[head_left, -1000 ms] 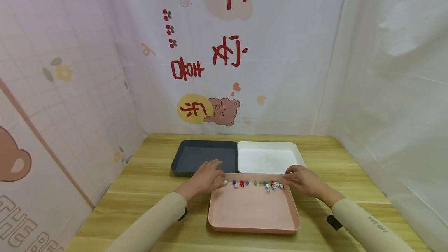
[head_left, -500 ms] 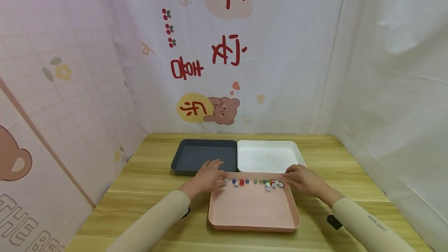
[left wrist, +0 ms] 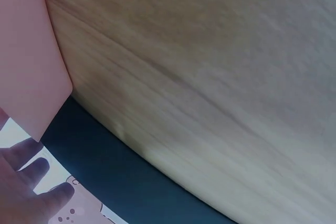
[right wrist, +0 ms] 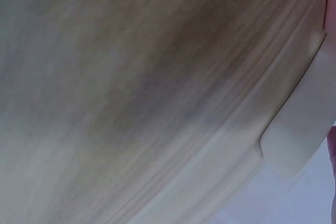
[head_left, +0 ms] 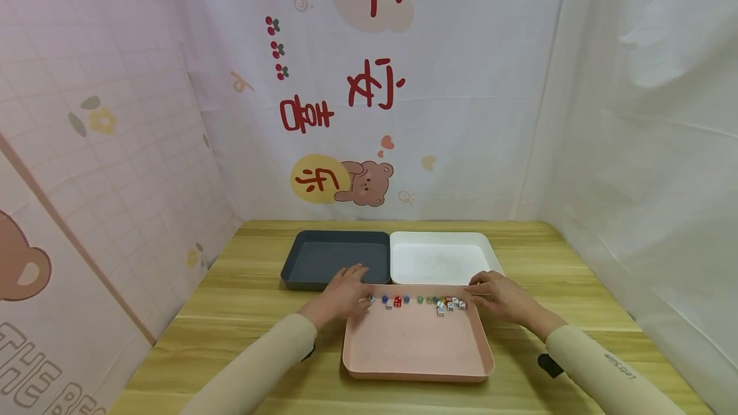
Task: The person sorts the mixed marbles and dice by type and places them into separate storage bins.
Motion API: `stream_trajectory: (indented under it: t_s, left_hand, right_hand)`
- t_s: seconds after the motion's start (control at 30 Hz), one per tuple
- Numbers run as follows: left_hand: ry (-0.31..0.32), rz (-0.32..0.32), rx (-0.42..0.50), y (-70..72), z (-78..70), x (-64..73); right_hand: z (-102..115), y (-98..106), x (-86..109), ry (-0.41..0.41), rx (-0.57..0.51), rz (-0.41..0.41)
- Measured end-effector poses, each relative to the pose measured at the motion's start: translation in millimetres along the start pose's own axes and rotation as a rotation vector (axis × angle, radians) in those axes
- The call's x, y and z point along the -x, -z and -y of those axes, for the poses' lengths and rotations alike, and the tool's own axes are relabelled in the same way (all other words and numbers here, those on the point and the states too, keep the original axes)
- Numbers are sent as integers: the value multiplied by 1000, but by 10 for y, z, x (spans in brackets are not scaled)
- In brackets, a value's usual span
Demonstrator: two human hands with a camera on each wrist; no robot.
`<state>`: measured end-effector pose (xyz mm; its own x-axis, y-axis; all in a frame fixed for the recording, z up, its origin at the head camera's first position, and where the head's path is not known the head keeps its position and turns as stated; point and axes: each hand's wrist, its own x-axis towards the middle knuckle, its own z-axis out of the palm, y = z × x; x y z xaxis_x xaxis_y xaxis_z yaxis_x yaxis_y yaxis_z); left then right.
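Note:
A shallow pink tray (head_left: 418, 344) has a row of small dice and round beads or marbles along its far side. Over its far left corner is my left hand (head_left: 340, 296), fingers spread. Its thumb side is beside a white die (head_left: 371, 298), partly covering it. In the left wrist view, extended fingers (left wrist: 37, 174) of this hand show above the dark tray; thumb and index finger are hidden. My right hand (head_left: 501, 296) grips the pink tray's far right corner, fingers curled over the rim beside several white dice (head_left: 455, 303). The right wrist view shows only a sliver of it.
A dark grey tray (head_left: 337, 261) and a white tray (head_left: 441, 258) stand side by side behind the pink one, close against it. All rest on a wood-grain table (head_left: 248, 351). Printed white curtains (head_left: 461, 114) hang behind and at the sides.
My left hand has shifted slightly to the right, and its thumb side now covers more of the leftmost white die. The right hand stays in place. The head view tilts very slightly.

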<state>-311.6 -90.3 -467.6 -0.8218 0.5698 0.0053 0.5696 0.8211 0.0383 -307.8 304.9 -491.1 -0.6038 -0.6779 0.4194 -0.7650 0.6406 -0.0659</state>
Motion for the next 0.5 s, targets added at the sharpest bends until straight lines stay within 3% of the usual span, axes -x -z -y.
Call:
stream_trajectory:
  t_s: [0.23, 0.5]
  left_hand:
    - [-21, -6, -42, -37, -12, -33]
    - [-15, -10, -25, -39, -19, -36]
  right_hand:
    - [-8, -12, 1, -14, 1, 4]
    - [-2, -9, -8, -16, 0, 3]
